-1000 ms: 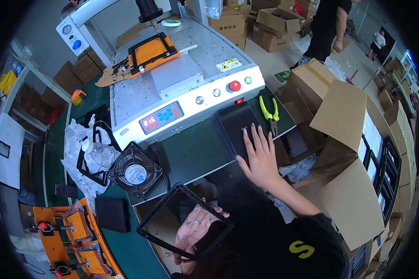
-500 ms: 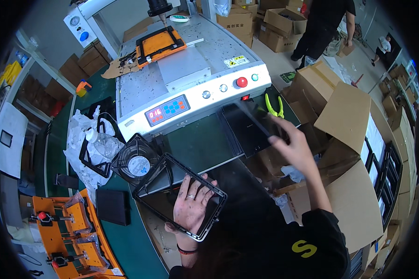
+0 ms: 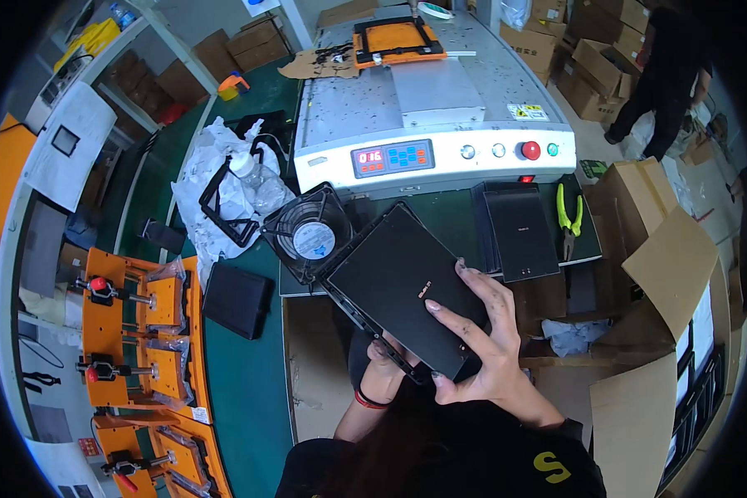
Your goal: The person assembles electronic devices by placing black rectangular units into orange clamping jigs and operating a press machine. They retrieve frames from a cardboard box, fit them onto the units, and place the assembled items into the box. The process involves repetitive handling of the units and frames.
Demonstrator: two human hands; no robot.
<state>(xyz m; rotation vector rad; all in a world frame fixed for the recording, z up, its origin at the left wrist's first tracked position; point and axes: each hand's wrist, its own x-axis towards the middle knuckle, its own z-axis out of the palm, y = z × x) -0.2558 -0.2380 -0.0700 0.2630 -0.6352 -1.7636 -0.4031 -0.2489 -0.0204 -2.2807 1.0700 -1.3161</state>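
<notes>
A thin flat black panel [image 3: 402, 286] with small print lies tilted over a black rectangular frame [image 3: 358, 314], whose edge shows along the panel's lower left side. My left hand [image 3: 382, 372] grips the frame from beneath at its near corner, most of its fingers hidden under the panel. With fingers spread over the panel's face and the thumb at its near edge, my right hand [image 3: 488, 336] holds the panel against the frame. How well the panel sits in the frame I cannot tell. A stack of similar black panels [image 3: 519, 232] lies on the green table to the right.
Beyond the panels stands a white machine [image 3: 440, 153] with buttons and an orange fixture [image 3: 397, 40]. A round black fan [image 3: 311, 236] is left of the frame. Yellow-green pliers [image 3: 568, 217] lie right of the stack. Orange clamp jigs [image 3: 145, 303] stand left; an open cardboard box [image 3: 639, 415] stands right.
My right hand has brought a panel from the stack at the right over to the frame. My left hand has shifted to the frame's near corner. The view has swung rightward in the picture.
</notes>
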